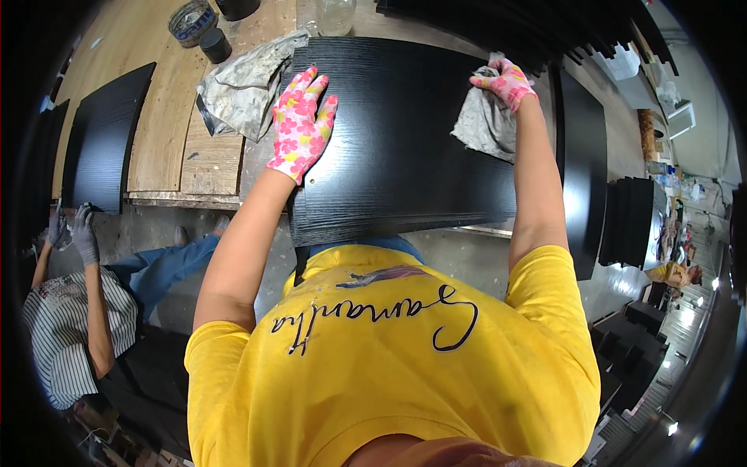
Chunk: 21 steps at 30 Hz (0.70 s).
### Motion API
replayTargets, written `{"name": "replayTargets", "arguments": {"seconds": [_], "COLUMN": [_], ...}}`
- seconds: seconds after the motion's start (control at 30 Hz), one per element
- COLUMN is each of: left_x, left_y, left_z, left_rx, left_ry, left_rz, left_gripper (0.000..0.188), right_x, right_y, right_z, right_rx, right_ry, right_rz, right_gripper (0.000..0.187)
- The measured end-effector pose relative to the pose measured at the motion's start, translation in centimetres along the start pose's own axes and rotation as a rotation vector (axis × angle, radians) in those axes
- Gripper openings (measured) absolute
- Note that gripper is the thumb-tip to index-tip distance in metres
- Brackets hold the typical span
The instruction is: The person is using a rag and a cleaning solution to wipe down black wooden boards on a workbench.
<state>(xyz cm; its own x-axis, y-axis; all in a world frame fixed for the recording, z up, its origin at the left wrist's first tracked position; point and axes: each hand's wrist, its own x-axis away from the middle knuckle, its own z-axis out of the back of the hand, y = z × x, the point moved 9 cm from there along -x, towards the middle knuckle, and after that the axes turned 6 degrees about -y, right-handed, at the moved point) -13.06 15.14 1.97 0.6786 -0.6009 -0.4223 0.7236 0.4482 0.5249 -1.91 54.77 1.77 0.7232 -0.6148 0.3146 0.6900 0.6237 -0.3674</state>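
In front of me a black wood-grain panel [397, 140] lies on the workbench, its near edge close to my waist. My left hand [302, 124], in a pink flowered glove, rests flat on the panel's left end with its fingers spread. At the far right part of the panel my right hand [507, 84], gloved alike, grips a stained grey-white rag [484, 124], which hangs down over the black surface. Another smudged rag [247, 87] lies crumpled on the bench beside the panel's far left corner, near my left fingers.
Far left on the wooden bench [159, 148] stand a round tin [193, 23] and a small black jar [215, 45]; a glass jar [335, 17] is behind the panel. A co-worker in grey gloves [84, 233] handles another black panel [107, 140]. More dark panels [583, 163] stand at right.
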Motion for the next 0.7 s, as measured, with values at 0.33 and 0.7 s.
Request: {"name": "replayTargets", "arguments": {"seconds": [0.33,0.7], "left_x": [0.2,-0.5], "left_y": [-0.6,-1.0], "left_z": [-0.7,-1.2], "left_rx": [0.085,0.015], "left_ry": [0.028,-0.002], "left_rz": [-0.081,-0.016], "left_gripper": [0.043,0.041], "right_x": [8.8,15.8], "right_y": [-22.3,4.9], "right_z": [-10.6,-0.5], "right_rx": [0.113,0.403], "right_ry": [0.364,0.855], "right_rz": [0.661,0.326], "right_gripper": [0.027,0.031]}}
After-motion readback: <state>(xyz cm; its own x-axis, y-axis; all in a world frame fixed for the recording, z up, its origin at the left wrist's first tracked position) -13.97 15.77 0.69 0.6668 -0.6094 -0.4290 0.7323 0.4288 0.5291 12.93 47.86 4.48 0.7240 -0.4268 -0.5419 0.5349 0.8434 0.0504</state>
